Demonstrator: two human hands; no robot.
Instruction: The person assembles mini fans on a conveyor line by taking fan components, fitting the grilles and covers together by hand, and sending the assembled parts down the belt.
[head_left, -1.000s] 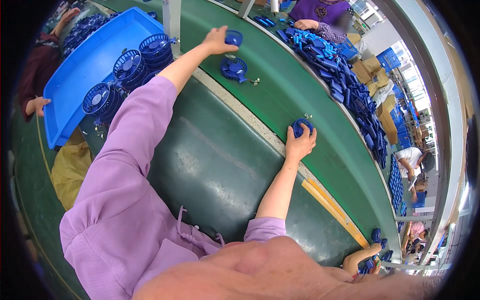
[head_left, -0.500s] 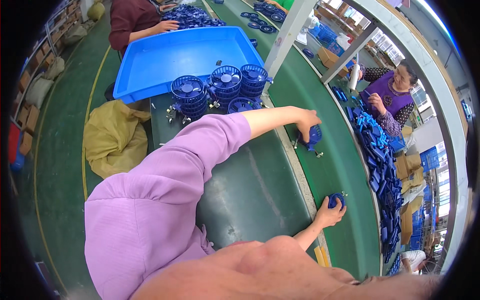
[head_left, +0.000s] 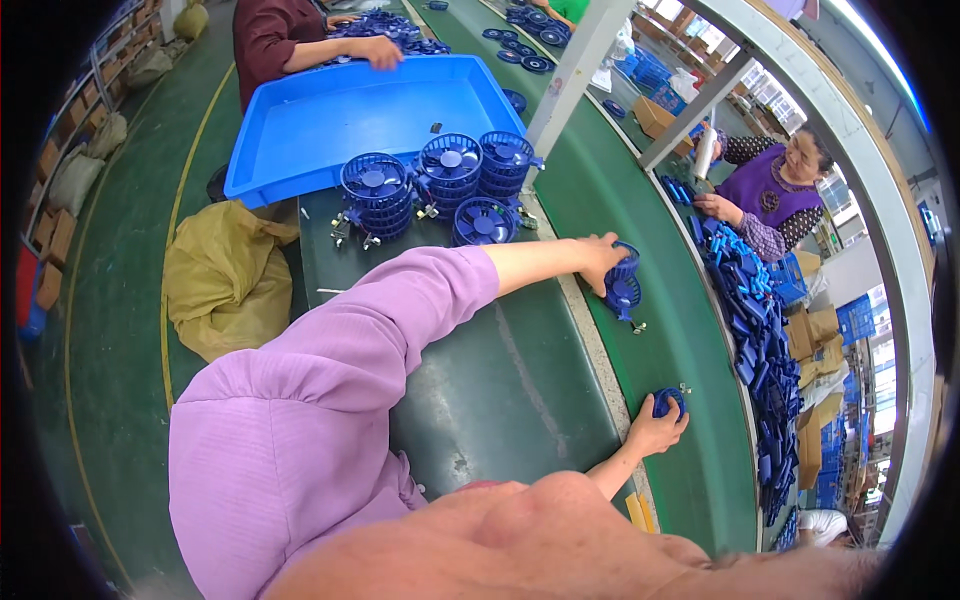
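Note:
My left arm in a lilac sleeve reaches across the dark green worktop to the green conveyor belt. There my left hand (head_left: 603,263) is closed round the side of a blue fan cage (head_left: 628,262). Just below it, a second blue fan cage (head_left: 622,292) with a small metal clip lies on the belt, apparently touching the first. Nearer to me, my right hand (head_left: 655,428) grips another blue fan cage (head_left: 667,402), its fingers curled round the rim. Stacked blue fan cages (head_left: 450,165) with dangling metal clips stand on the worktop, with a single fan cage (head_left: 486,221) in front.
A large blue tray (head_left: 340,120) sits beyond the stacks, a small dark piece in it. A white metal post (head_left: 570,85) rises by the belt. Blue parts heap along the right side, where a co-worker (head_left: 775,185) sits. A yellowish sack (head_left: 232,280) lies left; another co-worker's hand (head_left: 378,52) is beyond the tray.
My left hand has shifted slightly left and nearer, and two fan cages now show beside it. My right hand is almost unmoved. The far co-worker's hand has moved right, over the tray's edge.

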